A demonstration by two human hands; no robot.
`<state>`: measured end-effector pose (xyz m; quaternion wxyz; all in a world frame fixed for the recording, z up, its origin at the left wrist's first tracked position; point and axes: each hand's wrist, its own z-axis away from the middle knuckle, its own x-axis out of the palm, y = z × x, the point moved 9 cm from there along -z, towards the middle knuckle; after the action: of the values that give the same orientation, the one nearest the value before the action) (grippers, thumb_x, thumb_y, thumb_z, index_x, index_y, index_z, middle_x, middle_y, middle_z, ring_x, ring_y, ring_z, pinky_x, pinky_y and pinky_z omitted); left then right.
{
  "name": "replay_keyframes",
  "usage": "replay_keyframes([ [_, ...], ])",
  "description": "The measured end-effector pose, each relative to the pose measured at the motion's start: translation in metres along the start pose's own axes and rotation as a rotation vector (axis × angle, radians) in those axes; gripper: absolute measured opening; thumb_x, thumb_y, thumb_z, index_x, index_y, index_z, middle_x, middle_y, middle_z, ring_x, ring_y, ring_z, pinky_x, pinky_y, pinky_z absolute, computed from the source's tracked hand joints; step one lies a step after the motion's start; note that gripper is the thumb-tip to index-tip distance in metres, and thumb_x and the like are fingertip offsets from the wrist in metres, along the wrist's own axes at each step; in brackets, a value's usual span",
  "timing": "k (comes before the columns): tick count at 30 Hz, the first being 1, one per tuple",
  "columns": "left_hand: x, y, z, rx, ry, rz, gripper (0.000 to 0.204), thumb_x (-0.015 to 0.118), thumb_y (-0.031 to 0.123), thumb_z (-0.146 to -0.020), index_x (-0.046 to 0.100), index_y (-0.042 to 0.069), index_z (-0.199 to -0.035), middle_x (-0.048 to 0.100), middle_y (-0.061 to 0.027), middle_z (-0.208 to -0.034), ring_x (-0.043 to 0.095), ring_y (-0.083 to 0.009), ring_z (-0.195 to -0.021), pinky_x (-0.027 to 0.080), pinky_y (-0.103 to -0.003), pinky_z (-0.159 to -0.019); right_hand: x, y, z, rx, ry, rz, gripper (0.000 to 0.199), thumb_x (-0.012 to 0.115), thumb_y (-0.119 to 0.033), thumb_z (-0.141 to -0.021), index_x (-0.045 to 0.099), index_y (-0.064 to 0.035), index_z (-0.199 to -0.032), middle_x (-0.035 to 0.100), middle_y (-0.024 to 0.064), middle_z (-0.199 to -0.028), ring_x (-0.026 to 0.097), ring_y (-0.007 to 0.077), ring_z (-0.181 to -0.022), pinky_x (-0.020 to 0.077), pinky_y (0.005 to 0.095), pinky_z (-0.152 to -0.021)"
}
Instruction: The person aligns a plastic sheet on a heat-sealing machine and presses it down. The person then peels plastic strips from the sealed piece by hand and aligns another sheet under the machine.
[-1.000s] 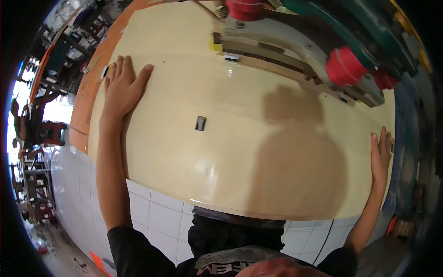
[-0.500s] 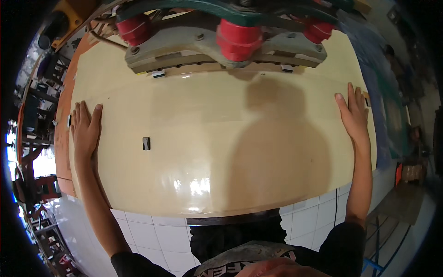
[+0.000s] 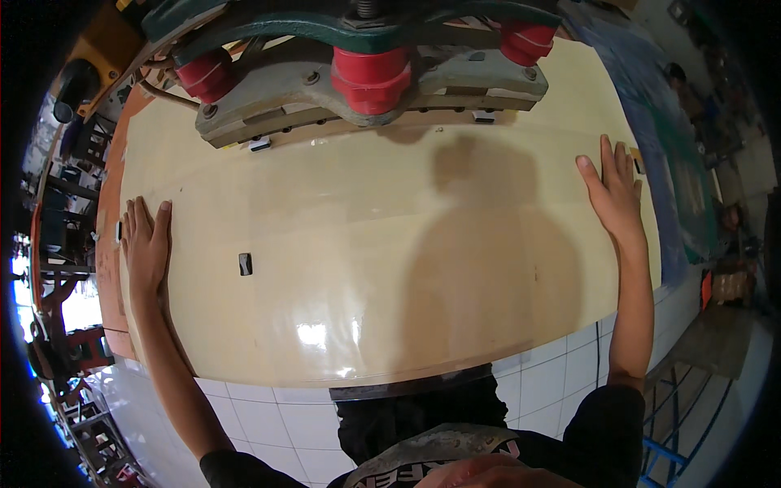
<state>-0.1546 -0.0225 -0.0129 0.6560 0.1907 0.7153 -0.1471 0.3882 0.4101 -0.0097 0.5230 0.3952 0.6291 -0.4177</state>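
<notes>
My left hand (image 3: 147,254) lies flat near the left edge of a broad cream sheet (image 3: 309,224), its palm down, the fingers straight and only slightly parted, the thumb standing a little away from them. My right hand (image 3: 616,199) rests the same way near the right edge, palm down, its fingers more widely spread and the thumb pointing well out toward the middle. Neither hand grips anything; how hard either one presses I cannot tell. The sheet stretches between my hands, its near edge curving just in front of my black trousers (image 3: 415,419). A small dark block (image 3: 246,264) sits on it, to the right of my left hand and apart from it. Another small block (image 3: 119,232) is just beside my left fingers, at the sheet's edge, and a small dark piece (image 3: 639,166) lies close by my right fingers. Beyond my hands, a machine with a green frame (image 3: 301,31), red knobs (image 3: 372,77) and a grey plate (image 3: 277,95) hangs over the far part of the sheet. Two little blocks show along the plate's near edge, one toward the left (image 3: 259,144), one toward the right (image 3: 483,117). My shadow (image 3: 492,252) falls across the sheet's right half. An orange-brown board (image 3: 110,281) shows past the left edge, blue sheeting (image 3: 647,122) past the right, and white tiles (image 3: 541,374) below.
</notes>
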Motion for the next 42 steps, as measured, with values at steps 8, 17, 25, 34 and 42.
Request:
replay_keyframes([
  [8,-0.0006,-0.001,0.0001,-0.008,0.008,-0.006,0.084,0.035,0.064,-0.093,0.026,0.002,-0.149,0.02,-0.02,-0.156,0.013,-0.0347,-0.146,0.008,-0.045,-0.118,0.001,-0.0004,0.0006,0.005,0.0,0.011,0.088,0.037,-0.073,-0.087,0.025,-0.0133,-0.151,0.015,0.0237,-0.156,0.009,0.04,-0.146,0.0058,0.0624,-0.112],
  [17,-0.0001,-0.0006,0.0005,-0.02,0.003,-0.006,0.084,0.035,0.064,-0.093,0.026,0.002,-0.149,0.02,-0.0195,-0.156,0.012,-0.034,-0.146,0.008,-0.044,-0.118,-0.0002,-0.0005,0.0024,0.019,-0.015,0.016,0.089,0.036,-0.074,-0.087,0.024,-0.0137,-0.151,0.015,0.0233,-0.156,0.009,0.039,-0.146,0.0061,0.0609,-0.113],
  [25,-0.0031,0.0025,0.0033,-0.021,-0.002,0.012,0.084,0.036,0.063,-0.093,0.026,0.002,-0.149,0.02,-0.0193,-0.156,0.011,-0.0331,-0.146,0.007,-0.043,-0.119,-0.0016,-0.0015,0.0029,0.012,-0.004,0.011,0.089,0.037,-0.073,-0.087,0.024,-0.0132,-0.151,0.015,0.0238,-0.156,0.009,0.0392,-0.146,0.0064,0.0609,-0.113],
  [34,-0.0013,-0.0009,0.0013,-0.02,0.005,-0.001,0.084,0.036,0.064,-0.092,0.026,0.003,-0.149,0.02,-0.0191,-0.156,0.012,-0.0331,-0.146,0.007,-0.047,-0.118,-0.0022,-0.0026,0.0035,0.002,0.005,0.013,0.087,0.038,-0.071,-0.088,0.024,-0.0129,-0.151,0.016,0.024,-0.156,0.01,0.0398,-0.145,0.0068,0.0611,-0.113],
  [42,-0.0016,-0.0013,0.0001,0.007,0.006,0.011,0.084,0.036,0.064,-0.092,0.026,0.002,-0.149,0.02,-0.0205,-0.156,0.012,-0.0345,-0.146,0.008,-0.046,-0.118,-0.0008,0.0003,0.0023,0.005,0.006,0.032,0.087,0.037,-0.071,-0.088,0.024,-0.0134,-0.151,0.016,0.0234,-0.156,0.01,0.0398,-0.145,0.007,0.0612,-0.113],
])
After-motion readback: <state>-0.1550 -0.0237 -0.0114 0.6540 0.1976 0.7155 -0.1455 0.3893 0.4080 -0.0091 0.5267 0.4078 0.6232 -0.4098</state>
